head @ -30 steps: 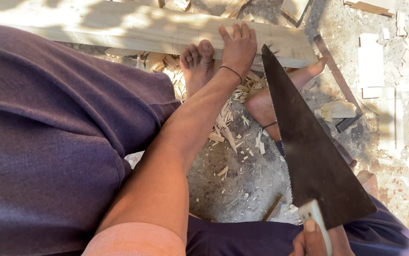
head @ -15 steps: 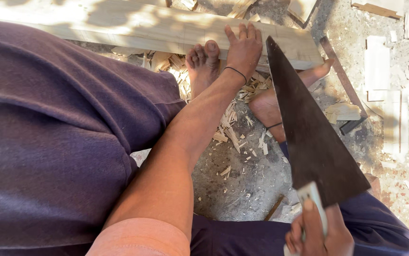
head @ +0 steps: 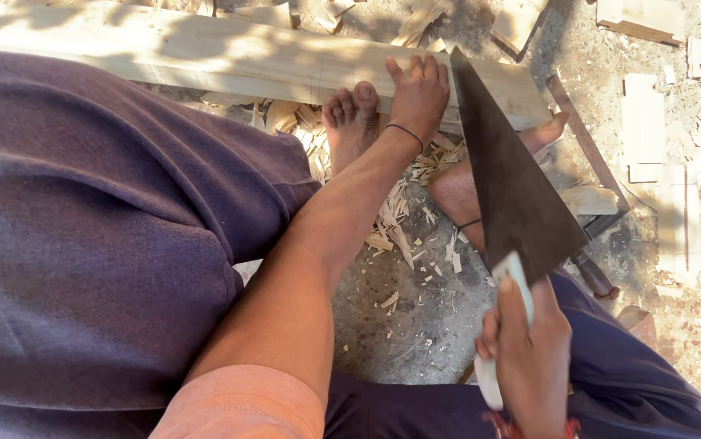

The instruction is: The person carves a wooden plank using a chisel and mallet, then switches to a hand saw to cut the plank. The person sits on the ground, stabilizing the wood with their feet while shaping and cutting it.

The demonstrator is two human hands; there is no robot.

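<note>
One wooden plank (head: 261, 65) lies on the ground. The left hand (head: 420, 97) presses flat on it near its right end, arm extended, fingers spread. The right hand (head: 529, 358) has its fingers wrapped around the pale handle of one handsaw (head: 513, 187), whose blade tip meets the plank beside the left hand. Two bare feet sit under the plank.

Dull dark metal saw blade (head: 513, 195), pale raw-wood plank (head: 269, 61), seemingly plastic handle (head: 501, 325).
</note>
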